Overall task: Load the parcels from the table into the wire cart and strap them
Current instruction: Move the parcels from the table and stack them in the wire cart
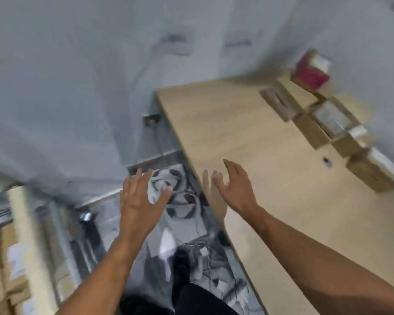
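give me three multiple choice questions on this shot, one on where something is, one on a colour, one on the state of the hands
1. Where do the brown parcels lie on the table?
A. In a row along its side by the wall
B. At the edge nearest the person
C. Piled at its middle

2. What colour is the box at the far end of that row?
A. Blue
B. Red
C. Green

3. How are the left hand and the right hand?
A. Both grip a strap
B. The left holds a parcel
C. Both are open and hold nothing

Answers: 1 A, the row runs along the wall side, away from the near edge; 2 B, its sides show red; 3 C, the fingers are spread with nothing in them.
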